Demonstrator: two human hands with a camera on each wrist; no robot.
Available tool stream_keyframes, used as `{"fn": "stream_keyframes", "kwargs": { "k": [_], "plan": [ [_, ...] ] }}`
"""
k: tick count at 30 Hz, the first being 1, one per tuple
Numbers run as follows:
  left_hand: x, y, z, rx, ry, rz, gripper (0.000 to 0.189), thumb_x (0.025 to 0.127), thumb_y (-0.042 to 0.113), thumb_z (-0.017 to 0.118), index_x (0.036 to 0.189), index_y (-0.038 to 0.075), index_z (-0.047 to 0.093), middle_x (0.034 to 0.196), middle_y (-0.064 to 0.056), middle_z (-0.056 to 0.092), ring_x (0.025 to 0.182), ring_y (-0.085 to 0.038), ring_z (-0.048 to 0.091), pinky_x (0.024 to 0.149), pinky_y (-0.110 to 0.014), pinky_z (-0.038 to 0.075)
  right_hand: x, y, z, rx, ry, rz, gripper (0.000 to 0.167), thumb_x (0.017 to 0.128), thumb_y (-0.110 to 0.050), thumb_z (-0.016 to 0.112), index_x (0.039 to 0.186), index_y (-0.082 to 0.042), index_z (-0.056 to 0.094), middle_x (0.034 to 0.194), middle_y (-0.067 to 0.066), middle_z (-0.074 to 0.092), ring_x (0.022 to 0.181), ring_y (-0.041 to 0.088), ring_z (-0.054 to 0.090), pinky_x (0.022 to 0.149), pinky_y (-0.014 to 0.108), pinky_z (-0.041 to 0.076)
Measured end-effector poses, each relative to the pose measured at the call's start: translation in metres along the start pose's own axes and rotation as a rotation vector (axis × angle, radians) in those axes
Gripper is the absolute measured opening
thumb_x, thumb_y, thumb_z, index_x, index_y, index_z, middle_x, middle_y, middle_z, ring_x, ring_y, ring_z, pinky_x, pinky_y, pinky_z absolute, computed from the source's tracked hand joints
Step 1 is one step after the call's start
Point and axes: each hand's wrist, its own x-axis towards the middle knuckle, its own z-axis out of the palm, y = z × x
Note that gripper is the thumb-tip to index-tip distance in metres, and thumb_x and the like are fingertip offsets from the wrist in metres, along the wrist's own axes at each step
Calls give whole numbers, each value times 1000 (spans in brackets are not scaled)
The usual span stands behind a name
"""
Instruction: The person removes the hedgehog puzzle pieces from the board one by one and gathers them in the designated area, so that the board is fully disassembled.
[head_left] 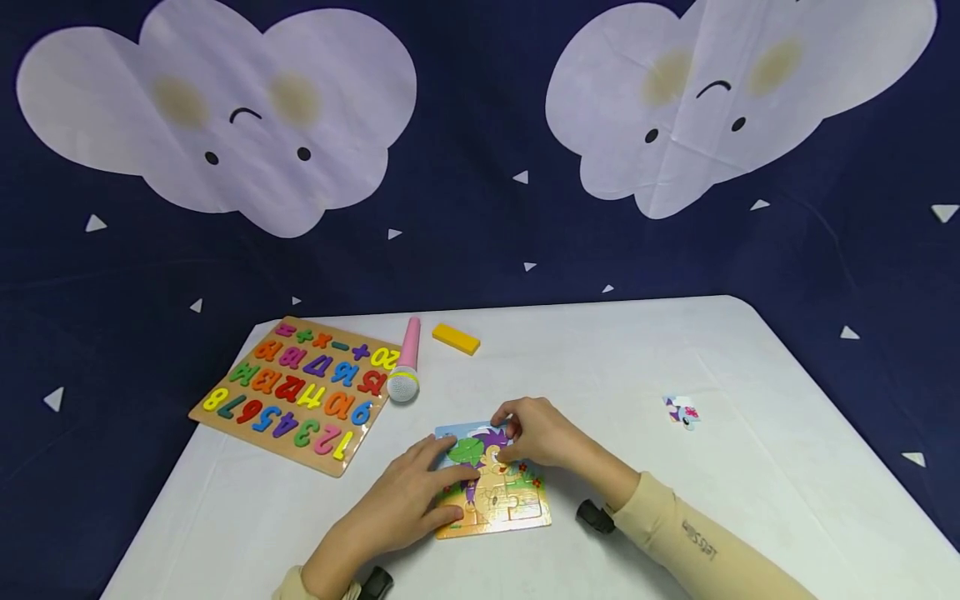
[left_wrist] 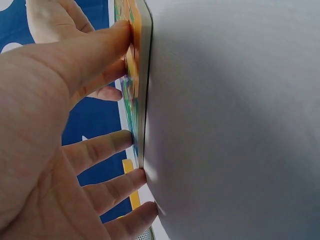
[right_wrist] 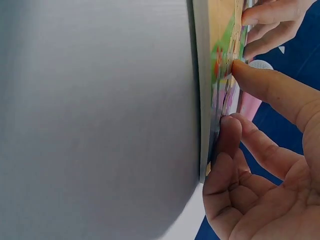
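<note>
Your lower-right sleeve (head_left: 686, 537) reads "LetsSlim", your left hand (head_left: 401, 504) rests outspread on the lower-centre puzzle (head_left: 495, 493), your right hand (head_left: 542, 433) touches it, grip unclear, and the left board (head_left: 292, 450) shows 1–20.

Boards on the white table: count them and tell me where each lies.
2: the jigsaw board, low centre in the head view, partly covered by the left hand and the right hand; the number board, further left by the microphone. No other board shows.
</note>
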Motion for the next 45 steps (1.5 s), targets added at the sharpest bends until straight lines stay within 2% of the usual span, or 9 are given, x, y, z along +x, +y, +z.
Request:
{"fn": "stream_keyframes", "kwargs": {
  "k": [9,19,26,34,45],
  "plan": [
    [1,1,0,27,14,8,47,97,44,79,142,34,69,163,-20,49,151,-55,43,114,-73,46,0,0,1,1,5,13,42,80,-9,95,116,-5,75,81,1,63,74,12,54,68,25,44],
    [0,2,1,29,22,13,47,97,43,79,142,34,69,163,-20,49,150,-56,44,112,-74,46,0,-2,2,-5,19,11,36,79,-8,95,111,-7,77,80,0,62,74,12,53,65,24,41],
    [1,2,0,31,12,1,47,97,44,79,142,35,69,163,-20,48,151,-56,43,113,-74,46,-2,-2,2,-29,26,-20,35,80,-8,95,110,-9,76,84,2,66,77,13,55,68,26,44],
    [1,2,0,34,14,1,47,97,43,80,142,35,69,163,-20,49,150,-56,43,113,-74,46,-1,-1,2,-10,24,-32,34,80,-8,94,108,-9,75,80,1,65,72,12,54,65,24,43],
    [1,3,0,36,5,-7,48,97,45,79,142,36,68,164,-20,48,151,-56,43,114,-74,45,3,1,1,-40,43,-85,34,78,-11,96,106,-9,78,76,-4,64,70,10,55,64,22,43]
  ]
}}
